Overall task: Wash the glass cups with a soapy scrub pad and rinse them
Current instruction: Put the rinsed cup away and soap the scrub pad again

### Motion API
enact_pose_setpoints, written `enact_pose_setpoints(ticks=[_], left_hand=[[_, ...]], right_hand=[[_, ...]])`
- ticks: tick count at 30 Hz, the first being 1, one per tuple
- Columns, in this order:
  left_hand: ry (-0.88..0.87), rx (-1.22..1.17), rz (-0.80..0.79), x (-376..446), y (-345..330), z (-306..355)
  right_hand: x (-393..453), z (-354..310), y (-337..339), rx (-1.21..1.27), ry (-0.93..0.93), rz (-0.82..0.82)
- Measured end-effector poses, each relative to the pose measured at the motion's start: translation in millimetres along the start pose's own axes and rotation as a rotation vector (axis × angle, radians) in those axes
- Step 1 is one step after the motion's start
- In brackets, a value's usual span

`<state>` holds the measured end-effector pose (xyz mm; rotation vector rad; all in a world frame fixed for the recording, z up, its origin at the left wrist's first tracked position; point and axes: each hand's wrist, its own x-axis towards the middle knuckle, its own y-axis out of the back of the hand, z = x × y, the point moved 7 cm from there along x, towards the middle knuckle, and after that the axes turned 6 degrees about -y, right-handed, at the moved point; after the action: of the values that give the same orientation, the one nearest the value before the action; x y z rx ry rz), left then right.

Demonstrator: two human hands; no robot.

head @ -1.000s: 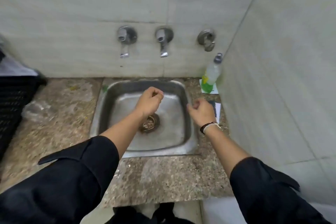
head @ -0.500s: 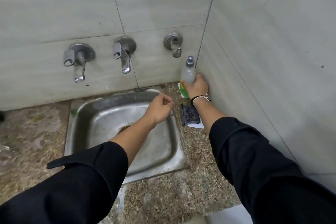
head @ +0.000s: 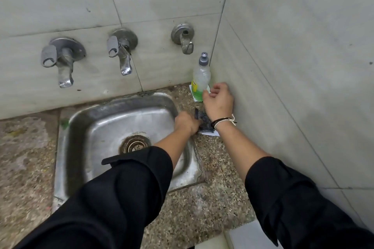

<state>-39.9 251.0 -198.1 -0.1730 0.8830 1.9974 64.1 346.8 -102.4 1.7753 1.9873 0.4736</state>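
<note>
1. A steel sink point(head: 101, 127) is set into the speckled stone counter point(head: 24, 157).
2. A soap bottle point(head: 200, 79) stands upright in the corner; its lower part is touched by the loosely curled right hand point(head: 218, 101).
3. The dark scrub pad point(head: 204, 121), lying just right of the sink, is gripped by the left hand point(head: 186, 124).

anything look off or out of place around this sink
One oddity: no glass cups are in view, though they are what is to be washed. The sink is bare and dry-looking, with rust staining round the drain. The soap bottle stands upright, and the left hand reaches the scrub pad.
</note>
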Motion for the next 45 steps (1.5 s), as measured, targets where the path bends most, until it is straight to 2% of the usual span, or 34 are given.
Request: enact_pose_setpoints(ticks=[4, 9, 11, 13, 17, 23, 30, 42, 45], left_hand=[[0.058, -0.503, 0.132, -5.2, 34.2, -16.4], [0.101, -0.941, 0.262, -14.0, 121.0, -39.9], [0.081, -1.056, 0.328, -20.0, 152.6, -45.1], [0.059, -1.133, 0.360, -29.1, 173.0, -45.8], [0.052, -1.174, 0.364, -39.9, 191.9, -45.7], [0.058, -1.238, 0.353, -53.6, 203.6, -35.1], [0.069, -1.235, 0.310, -58.6, 206.4, -29.2], [0.043, -1.212, 0.201, -62.2, 195.8, -25.0], [0.042, -1.235, 0.219, -63.4, 196.9, -29.6]], right_hand=[[-30.3, -40.6, -4.1, 0.101, 0.180, -0.037], [-86.7, -150.7, -34.3, 0.122, 0.525, -0.195], [-106.6, -198.4, -47.6, 0.039, 0.674, -0.219], [-120.0, -237.0, -62.1, -0.172, 0.788, -0.220], [-118.5, -269.5, -81.4, -0.512, 0.812, -0.206], [-113.0, -289.5, -85.8, -0.748, 0.852, -0.315], [-94.5, -293.7, -86.4, -0.710, 0.901, -0.367], [-89.0, -286.6, -88.2, -0.624, 0.858, -0.364], [-89.0, -286.2, -88.3, -0.624, 0.857, -0.365]])
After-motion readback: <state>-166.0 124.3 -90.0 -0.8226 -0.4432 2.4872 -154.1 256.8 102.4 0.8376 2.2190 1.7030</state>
